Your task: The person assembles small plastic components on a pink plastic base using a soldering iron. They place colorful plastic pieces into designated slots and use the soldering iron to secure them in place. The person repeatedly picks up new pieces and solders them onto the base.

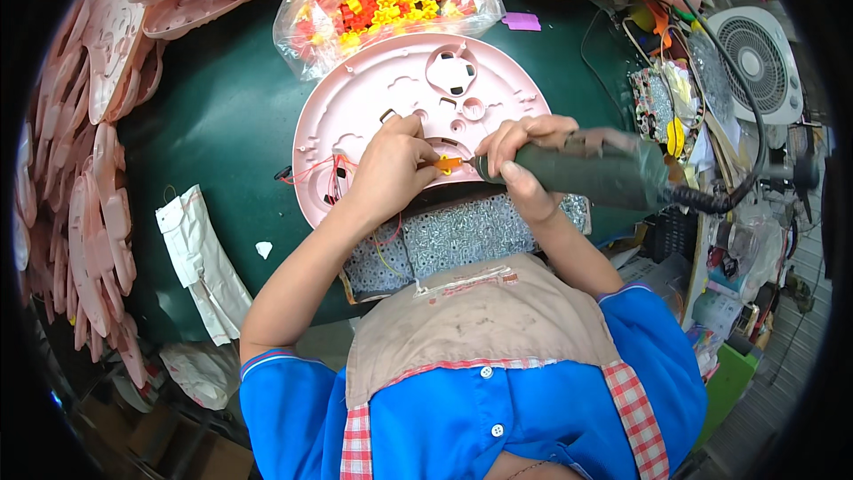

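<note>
A pink plastic shell (355, 98), hollow side up, lies in front of me with moulded posts and cut-outs. My left hand (395, 164) is closed over its near part, fingertips pinching a small yellow-orange plastic piece (447, 164). From the right, my right hand (529, 156) wraps round a dark green electric screwdriver (591, 169), held almost level. Its bit points left and meets the yellow-orange piece; the exact contact is too small to make out. Thin red wires (330, 180) run over the shell's left side, beside my left wrist.
Beyond the shell sits a clear bag (306, 27) of yellow and red plastic parts. Pink shells (98, 204) are stacked at left and along the back. A white cloth strip (206, 262) lies left on the green table (213, 116). A black cord (751, 107) and fan (755, 62) are at right.
</note>
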The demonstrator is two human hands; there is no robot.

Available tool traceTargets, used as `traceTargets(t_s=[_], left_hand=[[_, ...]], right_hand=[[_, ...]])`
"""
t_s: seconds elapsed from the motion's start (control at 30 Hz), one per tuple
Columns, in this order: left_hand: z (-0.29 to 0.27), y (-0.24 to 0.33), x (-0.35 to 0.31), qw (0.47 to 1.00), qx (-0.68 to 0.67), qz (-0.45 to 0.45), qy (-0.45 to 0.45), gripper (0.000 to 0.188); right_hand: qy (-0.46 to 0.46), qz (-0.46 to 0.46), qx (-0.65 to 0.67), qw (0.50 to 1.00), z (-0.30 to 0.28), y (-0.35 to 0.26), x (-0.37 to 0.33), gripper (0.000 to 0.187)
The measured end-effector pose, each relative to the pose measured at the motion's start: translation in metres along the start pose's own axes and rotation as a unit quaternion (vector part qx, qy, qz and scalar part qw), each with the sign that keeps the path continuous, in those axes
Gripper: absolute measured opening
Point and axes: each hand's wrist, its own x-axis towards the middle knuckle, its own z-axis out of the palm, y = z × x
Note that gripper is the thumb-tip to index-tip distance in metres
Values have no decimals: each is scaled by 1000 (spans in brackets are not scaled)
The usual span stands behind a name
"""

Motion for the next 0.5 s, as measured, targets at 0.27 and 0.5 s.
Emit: traceTargets(t_s=[0.27, 0.5], left_hand=[[12, 44, -51, 974, 101, 179, 98, 21], [33, 49, -65, 982, 92, 124, 108, 22]], right_hand=[[-214, 159, -42, 963, -18, -58, -28, 36], [-207, 33, 105, 972, -16, -71, -9, 60]])
